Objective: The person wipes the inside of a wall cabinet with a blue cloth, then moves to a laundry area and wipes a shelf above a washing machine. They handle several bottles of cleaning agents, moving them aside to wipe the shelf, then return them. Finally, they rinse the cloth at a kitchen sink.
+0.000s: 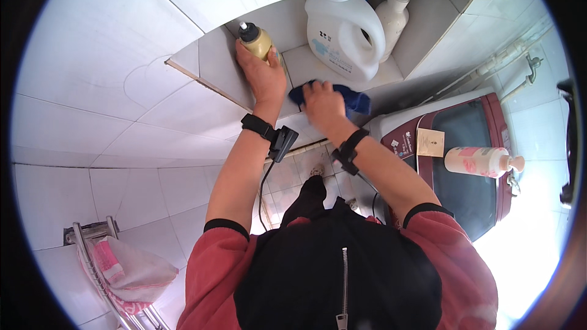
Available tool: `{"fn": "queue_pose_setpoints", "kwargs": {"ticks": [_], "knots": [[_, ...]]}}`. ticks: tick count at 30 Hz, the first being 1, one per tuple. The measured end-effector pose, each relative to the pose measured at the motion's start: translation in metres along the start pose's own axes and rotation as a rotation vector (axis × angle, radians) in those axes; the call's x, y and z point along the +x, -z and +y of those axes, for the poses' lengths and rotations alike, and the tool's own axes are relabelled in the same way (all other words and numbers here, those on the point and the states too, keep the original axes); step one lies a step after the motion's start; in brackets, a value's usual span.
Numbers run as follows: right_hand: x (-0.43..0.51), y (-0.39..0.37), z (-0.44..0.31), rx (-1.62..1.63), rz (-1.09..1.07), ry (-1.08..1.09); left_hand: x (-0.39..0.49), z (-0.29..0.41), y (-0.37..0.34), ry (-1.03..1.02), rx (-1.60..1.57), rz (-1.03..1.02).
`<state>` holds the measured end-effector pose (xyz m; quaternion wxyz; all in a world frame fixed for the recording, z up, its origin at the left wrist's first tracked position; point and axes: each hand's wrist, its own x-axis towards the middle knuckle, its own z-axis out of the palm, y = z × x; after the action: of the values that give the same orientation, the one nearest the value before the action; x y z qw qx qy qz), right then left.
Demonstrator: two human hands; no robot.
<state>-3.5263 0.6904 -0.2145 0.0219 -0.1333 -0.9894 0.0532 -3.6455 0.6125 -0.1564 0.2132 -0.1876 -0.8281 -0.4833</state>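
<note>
At the left end of a tiled wall niche (298,65), my left hand (265,73) grips a yellow bottle (260,45) with a black cap and a white tip. My right hand (323,103), slightly blurred, presses a dark blue cloth (355,99) on the niche's front ledge. Just behind the cloth stands a large white detergent jug (337,32) with a handle; it bears writing. A cream pump bottle (393,20) is partly hidden behind the jug, at the niche's right side.
To my right is a maroon-and-white washing machine (467,119). On its lid are a pink-and-white pump bottle (474,161), lying as seen from here, and a small beige packet (430,142). A water tap (533,63) juts from the right wall. A metal rack (94,266) holds a pink-and-white cloth (133,270) at lower left.
</note>
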Motion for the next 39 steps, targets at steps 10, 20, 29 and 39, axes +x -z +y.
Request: {"fn": "queue_pose_setpoints", "kwargs": {"ticks": [10,20,29,39], "knots": [[0.021,-0.003,0.026,-0.017,0.072,-0.072,-0.017,0.003,0.019,-0.010,0.072,-0.143],[-0.064,0.007,0.034,0.224,-0.179,0.133,-0.102,-0.013,0.056,-0.075,0.036,-0.551],[-0.149,0.005,0.059,0.549,-0.190,-0.160,-0.100,-0.044,0.005,-0.441,0.156,-0.612],[-0.182,-0.004,0.092,0.614,0.115,-0.261,-0.096,-0.046,-0.003,-0.369,0.082,-0.645]]}}
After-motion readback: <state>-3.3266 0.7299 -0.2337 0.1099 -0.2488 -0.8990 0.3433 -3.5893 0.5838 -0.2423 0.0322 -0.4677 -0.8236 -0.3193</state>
